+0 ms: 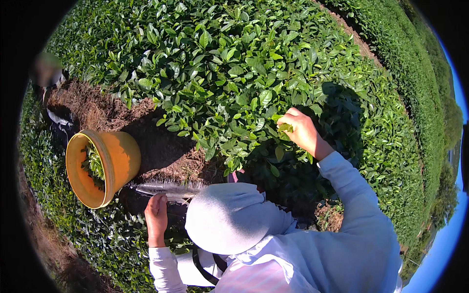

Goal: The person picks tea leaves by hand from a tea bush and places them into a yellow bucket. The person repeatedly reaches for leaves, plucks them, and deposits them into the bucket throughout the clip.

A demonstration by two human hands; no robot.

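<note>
My right hand (299,128) is at the near edge of a dense leafy bush (234,88), which looks like tea. Plucked green leaves (285,128) stick out of its curled fingers, and the fingertips are among the shoots. My left hand (157,216) hangs lower left with bent fingers. Whether it holds anything is hidden. Left of it, and apart from it, is a yellow plastic bucket (124,154), appearing tipped in this view. Picked leaves (94,164) lie inside the bucket. Light-coloured clothing (329,256) fills the lower middle.
Brown soil with dry grass (99,106) runs between the bush rows. Shiny plastic sheeting (165,188) lies near my left hand. Another row (91,234) grows at the lower left. A blurred patch, perhaps another person (45,69), shows at the far left.
</note>
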